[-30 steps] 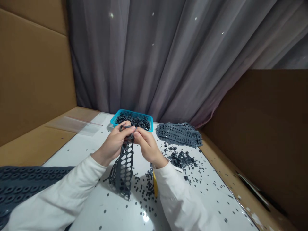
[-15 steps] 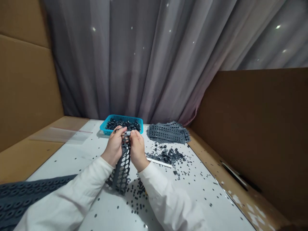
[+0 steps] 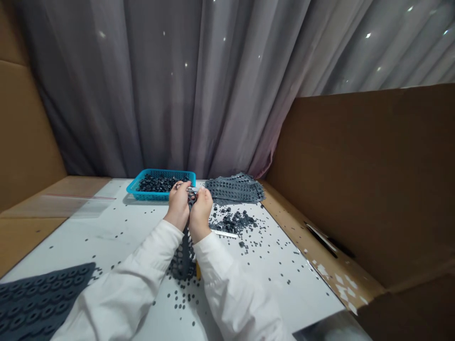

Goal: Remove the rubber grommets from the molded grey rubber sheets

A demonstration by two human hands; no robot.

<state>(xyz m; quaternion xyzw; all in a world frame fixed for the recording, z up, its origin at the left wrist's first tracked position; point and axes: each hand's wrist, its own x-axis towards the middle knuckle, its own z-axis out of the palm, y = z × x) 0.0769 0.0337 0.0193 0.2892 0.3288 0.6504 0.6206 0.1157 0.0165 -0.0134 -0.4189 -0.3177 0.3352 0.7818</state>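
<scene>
A dark perforated strip (image 3: 182, 260), with rows of punched round holes, hangs down from between my two hands over the table. My left hand (image 3: 178, 204) is closed on its upper end. Close beside it, my right hand (image 3: 201, 207) is closed too, its thumb and fingers pinching at the same end. A small whitish piece (image 3: 193, 189) shows between the fingertips; I cannot make out what it is. Below the hands, part of a yellow object (image 3: 198, 271) shows beside the strip, mostly hidden by my right sleeve.
Behind my hands stands a blue basket (image 3: 132, 190) of small black pieces. To its right lie stacked perforated strips (image 3: 234, 188), with loose black bits (image 3: 236, 221) and a white stick (image 3: 225, 234) nearer. A dark ringed sheet (image 3: 39, 303) lies front left, a clear plastic bag (image 3: 85, 208) back left. Cardboard walls flank the table.
The view has swung right, so the basket and stack sit further left. My hands have drawn closer together, and less of the hanging strip shows between them.
</scene>
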